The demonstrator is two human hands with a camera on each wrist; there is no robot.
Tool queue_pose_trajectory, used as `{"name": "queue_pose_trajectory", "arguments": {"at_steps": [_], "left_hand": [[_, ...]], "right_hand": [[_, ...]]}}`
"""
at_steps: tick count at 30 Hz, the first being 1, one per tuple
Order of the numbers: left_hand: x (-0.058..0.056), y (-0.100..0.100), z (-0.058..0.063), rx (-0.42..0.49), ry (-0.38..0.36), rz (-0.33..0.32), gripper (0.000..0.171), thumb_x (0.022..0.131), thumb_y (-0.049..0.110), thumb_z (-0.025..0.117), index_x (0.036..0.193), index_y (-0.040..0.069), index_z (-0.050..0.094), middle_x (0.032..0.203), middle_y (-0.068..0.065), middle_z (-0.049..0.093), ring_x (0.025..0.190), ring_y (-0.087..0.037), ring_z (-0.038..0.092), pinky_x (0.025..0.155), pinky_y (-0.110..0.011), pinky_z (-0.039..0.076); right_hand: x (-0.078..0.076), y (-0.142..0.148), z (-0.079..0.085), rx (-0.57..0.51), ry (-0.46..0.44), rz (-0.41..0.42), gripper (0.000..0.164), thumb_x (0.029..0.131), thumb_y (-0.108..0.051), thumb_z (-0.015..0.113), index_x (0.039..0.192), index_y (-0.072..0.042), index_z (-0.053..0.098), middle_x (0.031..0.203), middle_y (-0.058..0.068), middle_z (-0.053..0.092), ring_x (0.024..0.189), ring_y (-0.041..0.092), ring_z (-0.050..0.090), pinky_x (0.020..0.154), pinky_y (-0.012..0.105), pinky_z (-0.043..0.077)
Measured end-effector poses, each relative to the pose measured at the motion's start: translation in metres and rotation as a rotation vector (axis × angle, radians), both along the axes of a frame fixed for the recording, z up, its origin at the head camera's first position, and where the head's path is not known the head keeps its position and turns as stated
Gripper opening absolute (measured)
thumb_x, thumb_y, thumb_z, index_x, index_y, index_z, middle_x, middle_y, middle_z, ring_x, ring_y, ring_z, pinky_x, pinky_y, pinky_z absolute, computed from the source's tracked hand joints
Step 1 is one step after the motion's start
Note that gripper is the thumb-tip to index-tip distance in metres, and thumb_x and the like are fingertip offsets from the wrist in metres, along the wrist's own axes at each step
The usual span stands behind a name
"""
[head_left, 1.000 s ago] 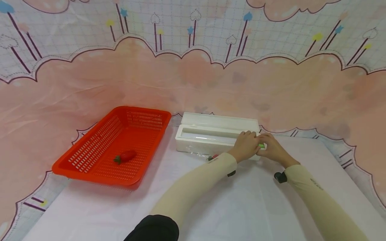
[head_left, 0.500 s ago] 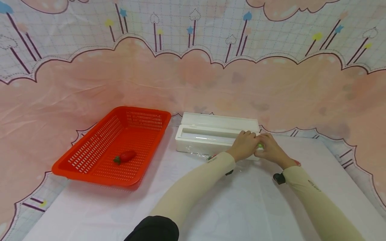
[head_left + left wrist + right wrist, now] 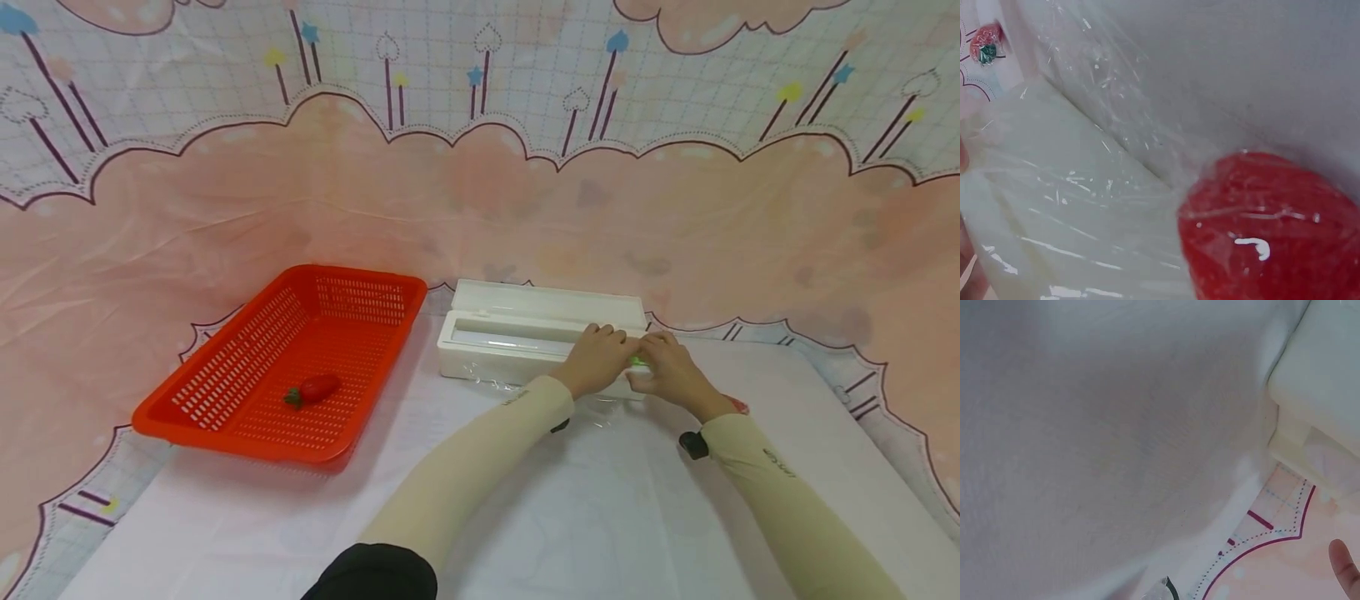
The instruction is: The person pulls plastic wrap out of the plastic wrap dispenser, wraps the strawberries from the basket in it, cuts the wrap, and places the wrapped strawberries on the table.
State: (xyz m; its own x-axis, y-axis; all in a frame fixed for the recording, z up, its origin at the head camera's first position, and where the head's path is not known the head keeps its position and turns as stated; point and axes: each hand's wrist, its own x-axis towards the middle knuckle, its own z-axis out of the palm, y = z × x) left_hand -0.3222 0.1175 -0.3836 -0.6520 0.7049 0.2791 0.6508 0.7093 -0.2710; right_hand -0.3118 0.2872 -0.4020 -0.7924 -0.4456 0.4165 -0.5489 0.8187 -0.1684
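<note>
Left hand (image 3: 597, 360) slid leftward along one box (image 3: 510, 363), right hand (image 3: 670, 371) at one green piece (image 3: 638, 361), both grips unclear.

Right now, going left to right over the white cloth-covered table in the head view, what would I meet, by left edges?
Red perforated plastic basket, red fruit-shaped item with green top inside it, long white open-lidded box, bare left hand, bare right hand.
</note>
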Motion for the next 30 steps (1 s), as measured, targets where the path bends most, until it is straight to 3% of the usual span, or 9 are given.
{"name": "queue_pose_trajectory", "arguments": {"at_steps": [12,22,30], "left_hand": [[-0.004,-0.016,0.003,-0.065,-0.097,0.014,0.042,0.098,0.038,0.044,0.139,0.034,0.04,0.124,0.008,0.058,0.115,-0.012,0.053,0.099,-0.032,0.041],[-0.016,-0.053,0.005,-0.121,-0.102,-0.016,0.03,0.098,0.037,0.044,0.126,0.029,0.049,0.12,0.007,0.059,0.114,-0.013,0.053,0.095,-0.032,0.041],[-0.01,-0.084,0.014,-0.159,-0.115,-0.005,0.031,0.099,0.034,0.042,0.129,0.027,0.049,0.12,0.003,0.06,0.113,-0.016,0.054,0.096,-0.032,0.041]], "right_hand": [[0.0,-0.004,-0.003,0.027,-0.041,-0.007,0.033,0.074,-0.02,0.071,0.1,-0.002,0.061,0.1,0.014,0.064,0.11,0.037,0.046,0.081,0.058,0.042],[0.001,-0.002,0.002,0.061,-0.058,-0.027,0.034,0.074,-0.02,0.071,0.101,0.0,0.062,0.104,0.017,0.064,0.11,0.038,0.046,0.081,0.057,0.042],[-0.001,-0.001,0.002,0.066,-0.072,-0.024,0.034,0.075,-0.02,0.07,0.1,0.001,0.062,0.104,0.017,0.064,0.111,0.039,0.045,0.084,0.059,0.041]]}}
